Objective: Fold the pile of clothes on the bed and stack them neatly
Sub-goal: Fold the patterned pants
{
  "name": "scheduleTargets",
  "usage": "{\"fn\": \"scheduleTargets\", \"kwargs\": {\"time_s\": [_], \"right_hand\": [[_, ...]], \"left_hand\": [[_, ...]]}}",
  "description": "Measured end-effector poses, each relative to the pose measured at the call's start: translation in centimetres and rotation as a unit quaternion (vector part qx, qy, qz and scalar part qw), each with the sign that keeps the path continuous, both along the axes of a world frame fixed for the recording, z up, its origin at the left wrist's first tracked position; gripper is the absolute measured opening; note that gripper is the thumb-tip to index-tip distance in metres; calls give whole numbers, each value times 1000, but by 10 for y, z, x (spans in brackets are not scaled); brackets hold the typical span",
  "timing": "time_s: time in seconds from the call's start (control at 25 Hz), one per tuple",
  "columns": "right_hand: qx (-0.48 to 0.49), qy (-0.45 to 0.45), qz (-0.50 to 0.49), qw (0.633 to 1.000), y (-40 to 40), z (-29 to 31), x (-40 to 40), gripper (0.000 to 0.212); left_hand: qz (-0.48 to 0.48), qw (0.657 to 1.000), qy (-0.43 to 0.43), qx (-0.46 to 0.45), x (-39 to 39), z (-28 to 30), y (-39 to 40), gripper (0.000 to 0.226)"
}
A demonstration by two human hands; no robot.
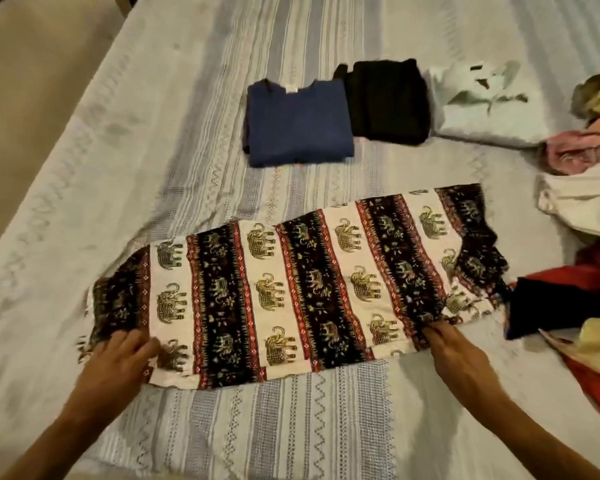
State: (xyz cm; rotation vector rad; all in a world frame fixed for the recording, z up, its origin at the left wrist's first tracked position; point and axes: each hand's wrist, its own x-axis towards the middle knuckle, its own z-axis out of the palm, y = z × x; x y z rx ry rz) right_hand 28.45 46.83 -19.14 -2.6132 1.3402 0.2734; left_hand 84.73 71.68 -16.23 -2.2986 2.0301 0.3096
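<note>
Fingers of left hand [118, 355] flat on black-and-cream elephant-print cloth [291, 282]; right hand [454, 351] pinching its near edge on striped bed [291, 427].

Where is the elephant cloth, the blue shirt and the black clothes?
elephant cloth [291, 282], head view, on a middle black stripe
blue shirt [298, 123], head view, on the flat folded front
black clothes [387, 102], head view, on the top of the folded pile

1 head-worn wide-angle view, being aimed forward and down from above the bed [84, 140], being held close over both forearms, the bed's far edge being cropped at top left.
</note>
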Motion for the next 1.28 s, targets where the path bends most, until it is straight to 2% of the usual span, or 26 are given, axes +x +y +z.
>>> {"fn": "scheduleTargets", "kwargs": {"time_s": [0.04,0.12,0.2,0.24,0.32,0.36,0.44,0.52,0.64,0.72,0.8,0.88,0.92,1.08,1.16,1.28], "right_hand": [[-11,4,11,1000,-4,3,-1,60],[-20,16,44,999,-16,11,-6,65],[-15,41,59,997,-22,16,-8,68],[-11,44,61,997,-22,18,-7,67],[-4,39,64,997,-22,25,-2,65],[-8,38,62,997,-21,27,0,64],[-10,34,57,998,-15,32,5,63],[-8,27,69,997,-3,35,14,63],[13,11,91,996,24,31,31,63],[13,7,99,995,35,27,39,52],[-5,26,108,994,39,25,37,40],[-25,72,130,989,41,24,27,50],[-33,95,135,986,41,24,21,55],[-69,129,123,982,34,24,-1,65],[-103,114,133,979,24,23,-16,66],[-148,102,144,973,0,25,-33,70]], "left_hand": [[80,997,-9,-8,-1,-1,3,61],[233,972,3,11,1,8,-1,65],[280,960,13,27,10,18,-10,65],[250,968,0,24,16,24,-14,63],[118,990,-77,9,37,39,-16,66],[55,993,-108,10,53,48,-15,70],[-5,989,-147,15,86,52,0,78],[5,988,-142,67,109,32,35,83],[87,985,-65,137,109,5,79,96],[124,981,-51,137,66,22,75,93],[72,994,-22,78,-2,42,50,74],[-18,999,33,7,-78,44,23,46],[-50,996,67,7,-113,41,8,40],[-117,979,157,56,-244,12,-74,45],[-95,972,191,101,-303,5,-115,48],[-60,981,171,67,-360,0,-154,46]]}}
